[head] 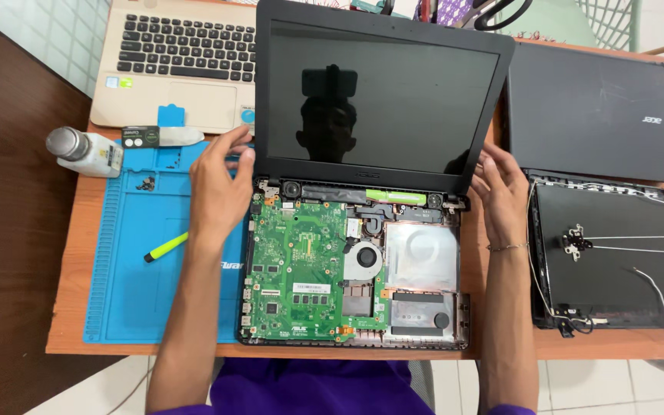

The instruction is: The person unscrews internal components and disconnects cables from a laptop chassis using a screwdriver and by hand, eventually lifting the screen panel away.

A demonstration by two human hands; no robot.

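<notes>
Head cam, looking straight down at a wooden table (pixel 78 338). Dead centre: an opened-up black laptop (pixel 355 269), bottom case stripped of its keyboard deck, green motherboard (pixel 301 269) exposed on the left half, round cooling fan (pixel 363 260) right of it, empty silvery drive bay (pixel 422 257) further right. Dark screen panel (pixel 382 96) standing up from the hinges, filling the upper middle of the frame.

Left hand (pixel 220 188) at the left edge of the screen, just above the left hinge (pixel 269 187), fingers spread and loosely curled against the bezel corner, touching more than gripping. Right hand (pixel 501 188) mirrored at the lower right corner of the screen by the right hinge (pixel 455 201), fingers open and resting on the frame edge, thin bracelet (pixel 507 247) on the wrist. So the laptop sits right between both hands, base stretching down toward the bottom of the frame between the forearms.

Left of centre: blue silicone repair mat (pixel 140 292) under the laptop's left side, yellow-green pry tool (pixel 167 247) lying on it just beside the left forearm, a few small screws (pixel 146 183) in a mat tray. White bottle with a grey cap (pixel 86 152) at the mat's upper left corner. Gold laptop with black keys (pixel 178 61) in the upper left. Closed black laptop (pixel 589 107) upper right, and a detached black lid with loose cables (pixel 616 261) at the right edge, near the right wrist.
</notes>
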